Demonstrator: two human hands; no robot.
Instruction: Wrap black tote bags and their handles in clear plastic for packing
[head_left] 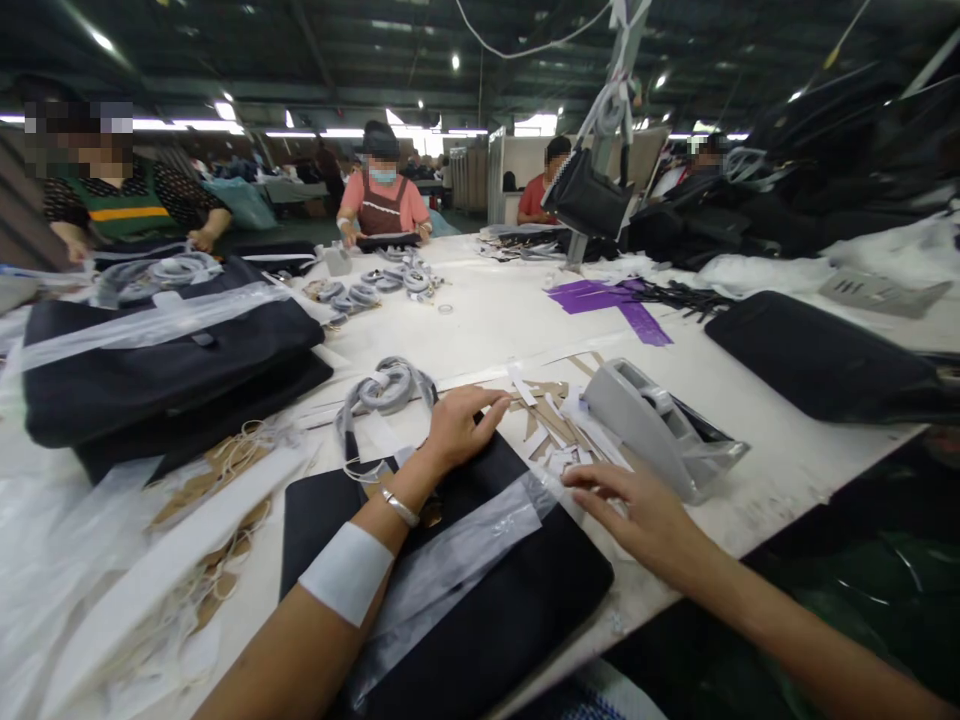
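Observation:
A flat black bag (480, 610) lies in front of me, with a strip of clear plastic wrap (465, 545) across it. Over its upper part reaches my left hand (461, 428), its fingers stretched toward a heap of paper strips (551, 430); no held item shows. My right hand (626, 505) hovers by the bag's right edge, fingers extended and apart, close to the strips. Just beyond it stands a grey tape dispenser (645, 420). A coiled grey strap (386, 388) rests at the bag's far side, partly behind my left hand.
Stacked black bags (172, 350) are at the left, beside string tags (217, 470) and plastic film. Grey strap coils (375, 290), purple sheets (607, 302) and another black bag (817, 355) lie farther off. A metal post (600, 150) rises mid-table; people work across from me.

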